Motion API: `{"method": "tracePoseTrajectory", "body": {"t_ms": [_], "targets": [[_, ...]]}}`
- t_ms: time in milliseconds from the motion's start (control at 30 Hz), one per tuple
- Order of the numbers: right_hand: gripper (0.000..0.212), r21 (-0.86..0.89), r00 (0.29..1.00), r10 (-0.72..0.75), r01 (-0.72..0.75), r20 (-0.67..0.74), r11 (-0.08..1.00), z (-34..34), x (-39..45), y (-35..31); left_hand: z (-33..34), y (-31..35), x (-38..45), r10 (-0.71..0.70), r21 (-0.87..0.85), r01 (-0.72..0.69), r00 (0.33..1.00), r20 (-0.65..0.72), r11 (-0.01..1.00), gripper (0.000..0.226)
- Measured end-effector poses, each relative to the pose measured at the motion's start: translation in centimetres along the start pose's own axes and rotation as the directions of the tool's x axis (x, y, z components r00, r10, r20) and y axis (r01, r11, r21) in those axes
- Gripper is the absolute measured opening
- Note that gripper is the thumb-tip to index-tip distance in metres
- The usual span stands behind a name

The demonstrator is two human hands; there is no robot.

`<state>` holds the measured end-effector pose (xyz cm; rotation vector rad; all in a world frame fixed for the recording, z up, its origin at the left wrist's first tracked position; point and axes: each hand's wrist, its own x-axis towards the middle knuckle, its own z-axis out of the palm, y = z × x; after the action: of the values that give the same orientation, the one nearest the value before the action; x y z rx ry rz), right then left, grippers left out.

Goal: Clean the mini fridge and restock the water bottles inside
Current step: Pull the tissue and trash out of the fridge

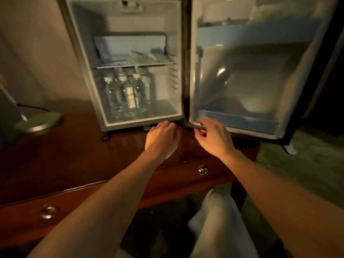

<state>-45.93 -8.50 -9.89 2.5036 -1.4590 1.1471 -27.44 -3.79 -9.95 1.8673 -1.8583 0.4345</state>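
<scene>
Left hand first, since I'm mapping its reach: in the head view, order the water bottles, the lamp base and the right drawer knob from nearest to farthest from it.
From the left hand, at the fridge's bottom edge:
1. Right drawer knob, just below and right, on the dresser front.
2. Water bottles, above, inside the fridge's lower compartment.
3. Lamp base, far left on the dresser top.

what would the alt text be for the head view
An open mini fridge on a wooden dresser holds water bottles under its wire shelf. The left hand rests at its bottom front edge; the right hand grips a small red-tipped object by the door.
</scene>
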Motion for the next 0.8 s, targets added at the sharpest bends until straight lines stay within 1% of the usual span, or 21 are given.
{"method": "tracePoseTrajectory", "body": {"t_ms": [200,333,533,667,800], "targets": [[0.043,0.108,0.995,-0.081,0.074,0.066,0.991,2.1,6.8,-5.3,-3.2,-7.5,1.2,-0.118,0.065,0.119,0.993,-0.023,0.991,0.03],[0.045,0.137,0.988,-0.121,0.107,0.098,0.985,3.5,11.7,-7.6,-4.6,-10.8,3.6,-0.144,0.103,0.147,0.989,-0.039,0.984,0.035],[0.047,0.127,0.991,-0.108,0.097,0.077,0.987,4.5,18.5,-9.0,-5.7,-12.9,9.7,-0.177,0.104,0.187,0.979,-0.105,0.977,0.037],[0.048,0.129,0.993,-0.104,0.096,0.057,0.987,4.7,22.9,-8.7,-5.5,-13.4,13.2,-0.168,0.095,0.182,0.976,-0.135,0.979,0.036],[0.05,0.176,0.999,-0.045,0.045,0.0,0.983,4.5,27.5,-8.6,-5.7,-13.8,16.9,-0.143,0.098,0.164,0.972,-0.188,0.982,0.031]]}}
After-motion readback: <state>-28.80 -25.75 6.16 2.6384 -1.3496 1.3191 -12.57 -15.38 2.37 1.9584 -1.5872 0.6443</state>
